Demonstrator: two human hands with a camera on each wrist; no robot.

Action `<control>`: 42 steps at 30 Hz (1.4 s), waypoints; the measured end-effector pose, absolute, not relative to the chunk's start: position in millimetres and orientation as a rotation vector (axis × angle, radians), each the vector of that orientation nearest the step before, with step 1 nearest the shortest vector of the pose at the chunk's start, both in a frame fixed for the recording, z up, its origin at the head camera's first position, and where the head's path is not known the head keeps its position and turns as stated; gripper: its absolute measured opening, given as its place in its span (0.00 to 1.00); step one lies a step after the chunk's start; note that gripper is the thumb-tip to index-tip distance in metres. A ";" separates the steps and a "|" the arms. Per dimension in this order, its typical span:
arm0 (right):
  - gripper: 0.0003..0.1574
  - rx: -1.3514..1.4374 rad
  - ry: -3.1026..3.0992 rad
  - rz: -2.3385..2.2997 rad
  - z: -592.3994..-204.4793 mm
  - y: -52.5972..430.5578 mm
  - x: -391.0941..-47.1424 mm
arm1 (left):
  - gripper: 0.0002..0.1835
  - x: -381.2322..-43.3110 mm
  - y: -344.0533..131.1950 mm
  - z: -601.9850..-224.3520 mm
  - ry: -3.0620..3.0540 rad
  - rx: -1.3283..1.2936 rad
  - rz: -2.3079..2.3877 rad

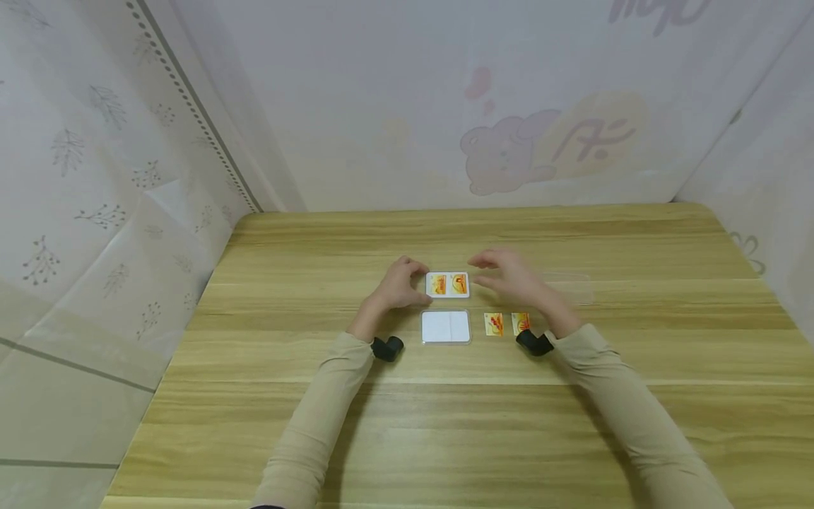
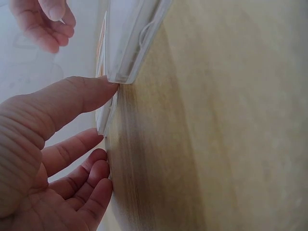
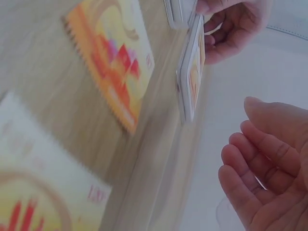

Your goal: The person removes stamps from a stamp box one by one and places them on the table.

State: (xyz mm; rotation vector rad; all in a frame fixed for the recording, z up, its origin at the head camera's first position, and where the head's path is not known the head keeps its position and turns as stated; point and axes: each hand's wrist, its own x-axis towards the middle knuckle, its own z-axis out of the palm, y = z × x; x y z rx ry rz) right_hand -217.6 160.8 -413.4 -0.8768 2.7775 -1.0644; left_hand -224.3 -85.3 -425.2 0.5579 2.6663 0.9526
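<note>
Two orange and yellow postage stamps lie side by side in a white stamp holder [image 1: 448, 285] on the table. My left hand [image 1: 399, 284] holds this holder at its left end, the thumb [image 2: 91, 96] at the near edge and the index finger at the far edge. Just off its right end is my right hand [image 1: 509, 277], raised over the table with fingers loosely bent and nothing in them. Nearer to me sits a second white holder [image 1: 444, 326] in a clear frame. To its right are two loose stamps, one with red shapes [image 1: 492, 324], the other [image 3: 48, 178] marked 120.
A clear plastic cover [image 1: 575, 288] lies flat to the right, partly behind the right forearm. Black wrist straps [image 1: 388, 348] sit at both cuffs. The wooden table [image 1: 445, 424] ends at a curtain-covered wall [image 1: 381, 106] at the back.
</note>
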 end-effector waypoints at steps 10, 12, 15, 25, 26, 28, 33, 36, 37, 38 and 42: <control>0.18 -0.819 2.758 -1.038 -416.7 141.2 -222.0 | 0.30 -224.8 -85.8 -426.5 2.657 0.541 0.973; 0.17 -0.806 2.758 -1.027 -418.4 138.4 -223.1 | 0.30 -225.3 -86.0 -426.8 2.656 0.542 0.978; 0.17 -0.787 2.751 -1.011 -419.3 134.3 -223.9 | 0.30 -225.6 -86.2 -427.2 2.656 0.547 0.980; 0.15 -0.708 2.775 -0.935 -422.3 123.1 -224.4 | 0.30 -224.7 -86.5 -425.3 2.663 0.561 0.972; 0.14 -0.700 2.782 -0.927 -422.6 122.4 -224.5 | 0.30 -224.7 -86.5 -425.2 2.663 0.563 0.972; 0.13 -0.682 2.803 -0.903 -422.8 120.8 -224.4 | 0.30 -224.6 -86.4 -425.4 2.666 0.564 0.971; 0.09 -0.650 2.830 -0.862 -422.8 117.9 -224.5 | 0.30 -224.5 -86.5 -426.3 2.670 0.562 0.964; 0.08 -0.626 2.825 -0.850 -421.5 116.4 -224.4 | 0.30 -224.8 -86.6 -426.8 2.673 0.561 0.960; 0.07 -0.616 2.821 -0.847 -420.8 115.7 -224.3 | 0.30 -225.1 -86.6 -427.0 2.674 0.562 0.960; 0.07 -0.608 2.816 -0.844 -420.0 115.1 -224.2 | 0.30 -225.3 -86.5 -427.2 2.675 0.562 0.959; 0.09 -0.576 2.808 -0.811 -417.1 113.2 -224.8 | 0.30 -226.2 -86.5 -427.4 2.676 0.563 0.963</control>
